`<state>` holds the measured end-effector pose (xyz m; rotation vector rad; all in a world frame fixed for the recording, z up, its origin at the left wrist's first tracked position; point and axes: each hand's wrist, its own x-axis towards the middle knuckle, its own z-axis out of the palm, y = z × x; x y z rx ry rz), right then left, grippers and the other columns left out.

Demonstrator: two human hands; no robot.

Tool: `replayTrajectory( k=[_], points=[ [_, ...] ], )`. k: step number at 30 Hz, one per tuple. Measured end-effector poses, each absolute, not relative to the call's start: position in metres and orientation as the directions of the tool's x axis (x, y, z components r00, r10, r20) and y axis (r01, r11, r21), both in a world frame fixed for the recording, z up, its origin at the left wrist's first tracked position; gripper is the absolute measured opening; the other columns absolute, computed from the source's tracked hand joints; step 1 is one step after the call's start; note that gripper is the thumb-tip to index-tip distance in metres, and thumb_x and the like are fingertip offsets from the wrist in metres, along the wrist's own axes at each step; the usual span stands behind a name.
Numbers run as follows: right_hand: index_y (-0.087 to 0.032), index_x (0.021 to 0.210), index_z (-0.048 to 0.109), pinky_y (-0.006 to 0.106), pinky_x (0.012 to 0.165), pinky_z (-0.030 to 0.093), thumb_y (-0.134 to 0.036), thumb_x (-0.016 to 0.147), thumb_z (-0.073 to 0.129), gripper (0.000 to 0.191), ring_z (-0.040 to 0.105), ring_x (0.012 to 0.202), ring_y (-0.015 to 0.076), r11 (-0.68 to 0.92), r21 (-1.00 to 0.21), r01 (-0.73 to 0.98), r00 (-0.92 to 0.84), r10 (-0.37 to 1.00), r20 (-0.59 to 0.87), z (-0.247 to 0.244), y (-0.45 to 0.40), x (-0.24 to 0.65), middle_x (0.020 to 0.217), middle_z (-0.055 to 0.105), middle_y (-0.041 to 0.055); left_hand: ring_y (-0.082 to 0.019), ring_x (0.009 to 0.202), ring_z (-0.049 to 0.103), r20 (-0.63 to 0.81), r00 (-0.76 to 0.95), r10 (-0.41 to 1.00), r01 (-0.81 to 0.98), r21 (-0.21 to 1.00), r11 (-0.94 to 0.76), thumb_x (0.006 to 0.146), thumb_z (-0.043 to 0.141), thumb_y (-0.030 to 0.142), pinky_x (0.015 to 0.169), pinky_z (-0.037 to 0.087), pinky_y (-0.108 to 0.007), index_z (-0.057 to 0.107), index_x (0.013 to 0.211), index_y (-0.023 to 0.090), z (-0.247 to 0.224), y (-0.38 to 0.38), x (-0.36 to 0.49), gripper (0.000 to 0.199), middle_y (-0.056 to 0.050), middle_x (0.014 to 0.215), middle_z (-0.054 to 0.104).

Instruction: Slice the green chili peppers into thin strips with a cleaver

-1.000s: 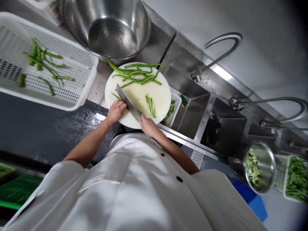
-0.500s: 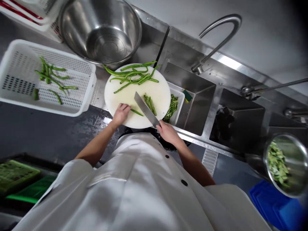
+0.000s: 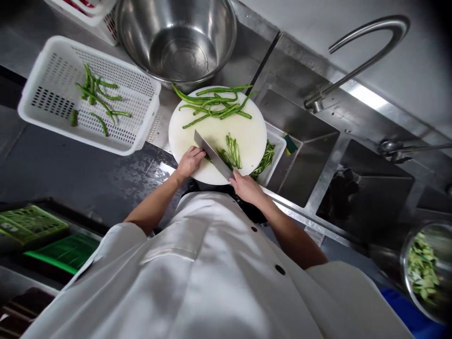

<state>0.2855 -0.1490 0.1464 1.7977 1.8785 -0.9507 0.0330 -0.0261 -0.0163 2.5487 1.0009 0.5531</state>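
On the round white cutting board (image 3: 217, 129), my right hand (image 3: 246, 187) is closed round the handle of a kitchen knife (image 3: 213, 155). The blade slants up and left across the board. My left hand (image 3: 191, 163) is closed on a green bean, its fingertips beside the blade; most of that bean is hidden by fingers and knife. Cut bean pieces (image 3: 233, 151) lie to the right of the blade. Several whole green beans (image 3: 219, 106) are spread over the far part of the board, some poking past its rim.
Left stands a white perforated basket (image 3: 141, 143) with several beans inside. A large steel bowl (image 3: 176, 52) is behind the board. Right of it, a white tray (image 3: 278, 153) of cut greens sits by the sink (image 3: 300, 174). A faucet (image 3: 367, 56) arches above. Another bowl (image 3: 406, 263) holds chopped vegetable.
The knife has come left, close to my left fingers, and now covers part of the bean. More cut pieces lie spread right of the blade. The whole view has shifted.
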Motion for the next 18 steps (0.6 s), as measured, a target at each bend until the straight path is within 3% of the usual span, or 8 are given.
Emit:
replayTrajectory(
  k=[10, 16, 18],
  points=[
    [-0.014, 0.141, 0.054, 0.031, 0.082, 0.044, -0.037, 0.115, 0.034, 0.04, 0.072, 0.106, 0.0303, -0.046, -0.263, 0.964, -0.14, 0.753, -0.643, 0.133, -0.135, 0.279, 0.113, 0.076, 0.018, -0.024, 0.093, 0.059, 0.261, 0.667, 0.697, 0.54, 0.475, -0.695, 0.101, 0.044, 0.014, 0.088, 0.055, -0.041, 0.07, 0.099, 0.021, -0.016, -0.03, 0.031, 0.027, -0.01, 0.096, 0.069],
    [-0.018, 0.14, 0.056, 0.029, 0.079, 0.042, -0.04, 0.114, 0.036, 0.039, 0.072, 0.102, 0.0276, -0.089, -0.291, 0.953, -0.128, 0.75, -0.649, 0.137, -0.166, 0.291, 0.109, 0.076, 0.0133, -0.025, 0.097, 0.06, 0.324, 0.365, 0.873, 0.701, 0.521, -0.487, 0.1, 0.049, 0.017, 0.087, 0.053, -0.04, 0.067, 0.097, 0.02, 0.007, 0.039, 0.015, 0.018, -0.011, 0.099, 0.067],
    [-0.02, 0.134, 0.058, 0.028, 0.081, 0.043, -0.039, 0.114, 0.037, 0.035, 0.071, 0.104, 0.0262, -0.09, -0.354, 0.931, -0.17, 0.753, -0.636, 0.132, -0.175, 0.289, 0.112, 0.077, 0.0117, -0.025, 0.103, 0.061, 0.278, 0.384, 0.881, 0.733, 0.488, -0.473, 0.099, 0.054, 0.021, 0.094, 0.052, -0.041, 0.068, 0.103, 0.017, 0.012, 0.077, 0.023, 0.014, -0.013, 0.107, 0.068]
  ],
)
